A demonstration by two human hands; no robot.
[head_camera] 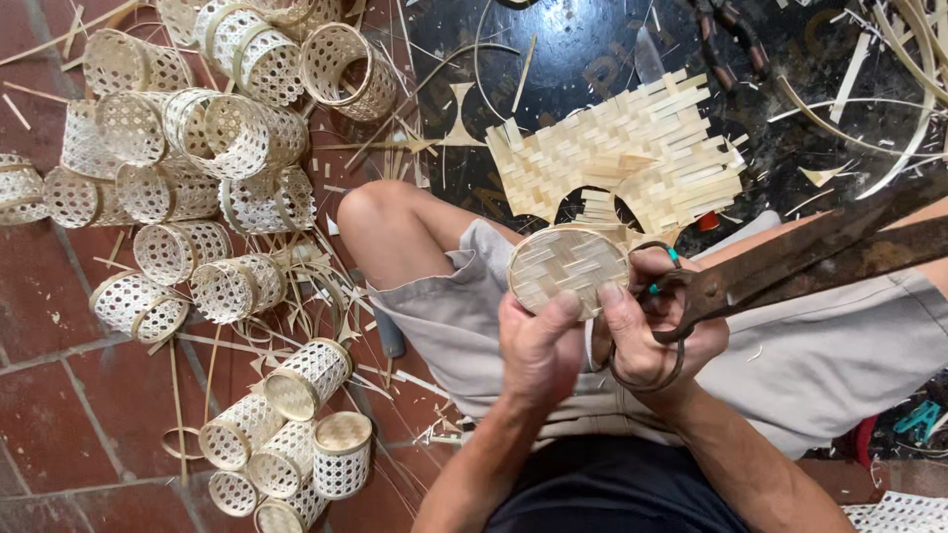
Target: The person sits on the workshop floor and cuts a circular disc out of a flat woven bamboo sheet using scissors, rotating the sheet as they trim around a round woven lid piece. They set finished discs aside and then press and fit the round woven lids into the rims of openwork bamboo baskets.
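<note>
Left hand (538,345) grips the round pale woven bamboo disc (568,268); right hand (652,331) holds large rusty iron shears (790,262). Disc appears trimmed round; uncut woven bamboo mat (632,148) remains.

I see a pale straw disc (567,268) with a checked weave, and a woven sheet (632,148) of the same colour at twelve o'clock. At nine o'clock sit cream lattice baskets (212,138) on red-brown tile floor (39,395). The scissors (780,262) look rusty brown, possibly just dark.

head cam, steep downward, close, lap-level
</note>
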